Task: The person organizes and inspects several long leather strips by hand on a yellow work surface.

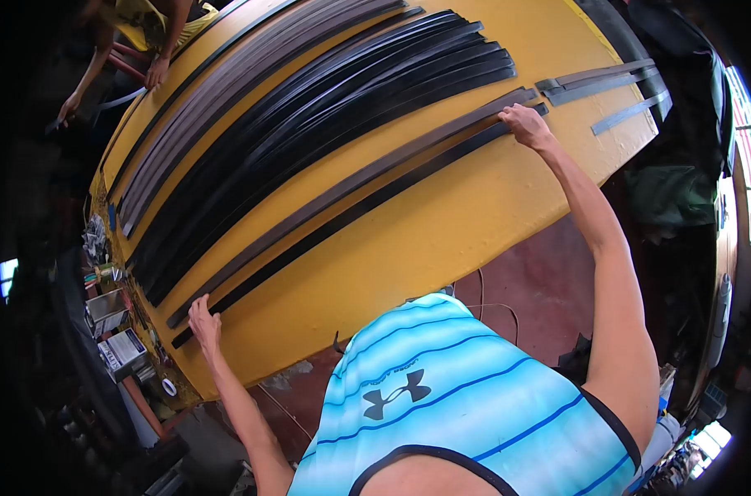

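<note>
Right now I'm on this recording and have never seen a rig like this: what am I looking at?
There is no robot here. The one picture comes from a camera worn on a person's head, looking down past a striped shirt at two bare hands.

On the yellow table lie a pile of long black strips, some greyish strips beyond it, and shorter pieces towards the right.

The left hand and right hand are at opposite ends of a single black strip, beside a brownish one; how firmly they grip is unclear. Another person's hand shows at the upper left.
</note>
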The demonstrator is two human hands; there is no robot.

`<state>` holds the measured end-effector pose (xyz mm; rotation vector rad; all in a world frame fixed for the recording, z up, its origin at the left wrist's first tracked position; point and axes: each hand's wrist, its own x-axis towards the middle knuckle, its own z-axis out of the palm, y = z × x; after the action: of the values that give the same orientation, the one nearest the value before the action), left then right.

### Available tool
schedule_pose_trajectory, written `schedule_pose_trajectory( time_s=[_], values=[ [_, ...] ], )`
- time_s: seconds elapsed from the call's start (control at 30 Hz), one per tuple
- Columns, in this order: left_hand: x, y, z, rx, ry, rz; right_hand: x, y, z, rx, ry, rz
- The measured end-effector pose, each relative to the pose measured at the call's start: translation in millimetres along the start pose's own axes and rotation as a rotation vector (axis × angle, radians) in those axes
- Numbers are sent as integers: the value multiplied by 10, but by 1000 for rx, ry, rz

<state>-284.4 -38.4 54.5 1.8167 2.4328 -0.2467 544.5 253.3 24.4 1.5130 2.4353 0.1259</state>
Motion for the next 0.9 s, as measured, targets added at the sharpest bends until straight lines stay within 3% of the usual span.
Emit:
schedule_pose_trajectory(
  time_s=[0.33,0.43,0.53,0.67,0.9],
  values=[
    [558,1656,-184,-328,129,321,35,-93,-259,-29,62,-92],
    [685,2033,-178,-331,96,402,218,-414,-557,181,146,-47],
    [811,2225,-115,-301,63,463,467,-771,-364,292,260,-108],
    [863,2303,-69,-284,64,485,582,-968,-230,248,260,-196],
    [843,2278,-16,-324,119,506,498,-880,-617,285,256,-217]
  ],
)
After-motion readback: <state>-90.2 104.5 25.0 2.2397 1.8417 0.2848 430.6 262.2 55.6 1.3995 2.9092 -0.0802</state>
